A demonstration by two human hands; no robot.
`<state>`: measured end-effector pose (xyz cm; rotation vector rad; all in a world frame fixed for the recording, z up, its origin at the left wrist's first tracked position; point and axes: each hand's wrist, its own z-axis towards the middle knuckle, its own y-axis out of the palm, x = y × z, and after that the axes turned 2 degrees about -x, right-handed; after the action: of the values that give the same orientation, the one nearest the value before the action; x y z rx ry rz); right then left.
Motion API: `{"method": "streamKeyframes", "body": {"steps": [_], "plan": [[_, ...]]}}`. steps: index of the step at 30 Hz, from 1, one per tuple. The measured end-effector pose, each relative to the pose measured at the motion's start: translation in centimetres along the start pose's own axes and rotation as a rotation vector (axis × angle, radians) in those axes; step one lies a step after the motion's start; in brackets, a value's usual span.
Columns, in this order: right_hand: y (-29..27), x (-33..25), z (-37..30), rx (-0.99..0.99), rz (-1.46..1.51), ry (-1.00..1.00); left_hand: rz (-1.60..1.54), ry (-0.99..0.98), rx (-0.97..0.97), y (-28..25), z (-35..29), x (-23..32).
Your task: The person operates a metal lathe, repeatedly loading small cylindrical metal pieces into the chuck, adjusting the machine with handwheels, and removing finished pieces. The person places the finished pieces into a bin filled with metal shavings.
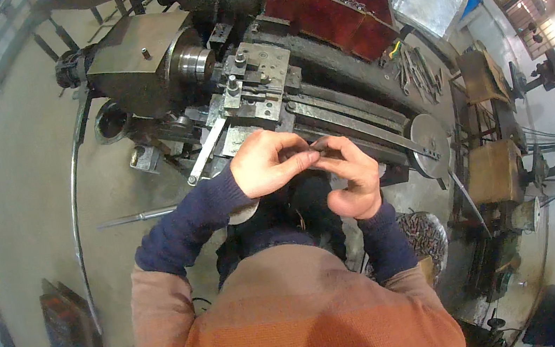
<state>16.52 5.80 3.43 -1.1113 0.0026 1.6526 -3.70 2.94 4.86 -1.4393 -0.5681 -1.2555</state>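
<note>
My left hand [267, 163] and my right hand [354, 175] meet in front of my body, fingertips pressed together. Both are closed in a pinch at the same spot; a small dark bit shows between the fingers, too little of it to name. Just beyond them stands a small lathe. Its tool slide [258, 84] lies a little past my left hand, with upright bolts on top. The bright round spindle end [195, 64] sits farther off to the left. A flat metal lever [208, 150] juts toward me from the slide, left of my left hand.
A red tray [329, 8] with small metal pieces lies behind the lathe bed. Several wrenches [416, 72] rest to its right. A round disc [429, 145] stands at the bed's right end. A container of small metal parts [423, 242] is beside my right elbow.
</note>
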Motion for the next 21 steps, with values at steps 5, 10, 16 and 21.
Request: {"method": "streamKeyframes", "body": {"steps": [5,10,16,21], "plan": [[0.2,-1.4,2.1,-0.020,-0.065,-0.032,-0.619,-0.117,-0.021,-0.5,-1.2,-0.8],[1.5,-2.1,4.0,-0.003,-0.024,-0.075,-1.077,-0.115,-0.025,-0.1,-2.6,-2.6],[2.3,-1.8,4.7,-0.015,-0.004,-0.074,-1.283,-0.050,-0.060,0.0,-3.1,-3.5],[2.7,-1.9,5.3,-0.013,-0.001,-0.069,-1.346,-0.013,-0.076,0.1,-3.3,-4.0]]}}
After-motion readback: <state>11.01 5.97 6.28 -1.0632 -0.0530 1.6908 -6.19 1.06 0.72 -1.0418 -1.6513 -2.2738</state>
